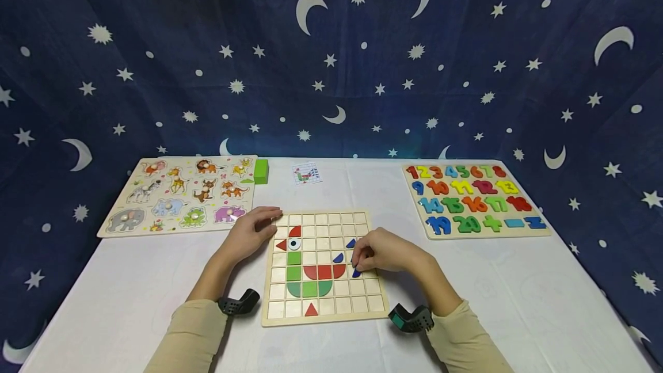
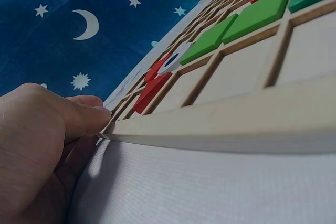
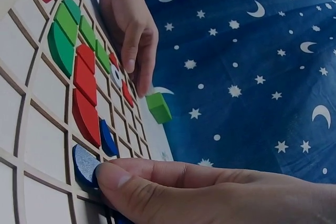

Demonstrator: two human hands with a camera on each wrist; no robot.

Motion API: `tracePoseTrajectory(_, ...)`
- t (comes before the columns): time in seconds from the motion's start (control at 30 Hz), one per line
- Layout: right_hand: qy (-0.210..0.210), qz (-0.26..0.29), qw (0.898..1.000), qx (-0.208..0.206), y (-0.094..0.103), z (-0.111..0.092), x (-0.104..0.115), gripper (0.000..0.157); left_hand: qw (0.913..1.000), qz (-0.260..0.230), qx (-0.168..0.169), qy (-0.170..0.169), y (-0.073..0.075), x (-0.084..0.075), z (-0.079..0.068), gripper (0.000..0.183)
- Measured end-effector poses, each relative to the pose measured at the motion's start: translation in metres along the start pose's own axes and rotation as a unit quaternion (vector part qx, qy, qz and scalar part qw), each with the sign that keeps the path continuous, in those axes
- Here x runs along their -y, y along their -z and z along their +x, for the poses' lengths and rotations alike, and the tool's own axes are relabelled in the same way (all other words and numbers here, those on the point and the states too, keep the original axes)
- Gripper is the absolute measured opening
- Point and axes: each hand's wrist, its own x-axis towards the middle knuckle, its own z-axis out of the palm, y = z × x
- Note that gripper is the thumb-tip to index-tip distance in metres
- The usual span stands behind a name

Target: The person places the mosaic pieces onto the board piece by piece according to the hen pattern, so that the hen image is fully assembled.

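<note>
A wooden grid board (image 1: 343,305) lies on the white table, with flat red, green and blue shapes and a white eye disc (image 1: 294,244) in its cells. My left hand (image 1: 251,236) holds the board's far left corner, its thumb against the edge in the left wrist view. At the right side of the grid, my right hand (image 1: 387,251) pinches a blue curved piece (image 3: 85,165) with thumb and fingertips, low over a cell. Two more blue pieces lie nearby, one left of the fingers (image 1: 338,258) and one beyond them. My fingers partly hide the cells there.
An animal puzzle board (image 1: 155,191) lies at the left, beside a green block (image 1: 261,171). Behind the grid is a small picture card (image 1: 307,174). A number puzzle board (image 1: 487,229) lies at the right. A starry dark blue cloth (image 1: 331,62) hangs behind the table.
</note>
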Motion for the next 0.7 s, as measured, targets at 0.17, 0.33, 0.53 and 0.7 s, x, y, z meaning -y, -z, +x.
tracePoseTrajectory(0.17,-0.008,-0.008,1.000,0.000,-0.0022,-0.0004,0.0014,0.005,1.0000,-0.001,0.002,0.001,0.0003,-0.0003,0.0001,0.040)
tracePoseTrajectory(0.33,-0.012,-0.011,1.000,-0.001,-0.0033,-0.0008,0.0031,0.007,1.0000,-0.003,0.002,-0.001,0.0002,-0.0008,-0.0004,0.039)
tracePoseTrajectory(0.53,-0.003,-0.008,1.000,0.010,-0.0011,-0.0008,0.0017,0.007,1.0000,-0.004,0.004,0.000,0.0004,-0.0019,-0.0007,0.039)
tracePoseTrajectory(0.7,0.016,-0.013,1.000,0.019,0.0009,-0.0012,-0.0009,0.008,1.0000,-0.001,0.004,-0.002,0.0007,-0.0024,-0.0004,0.040)
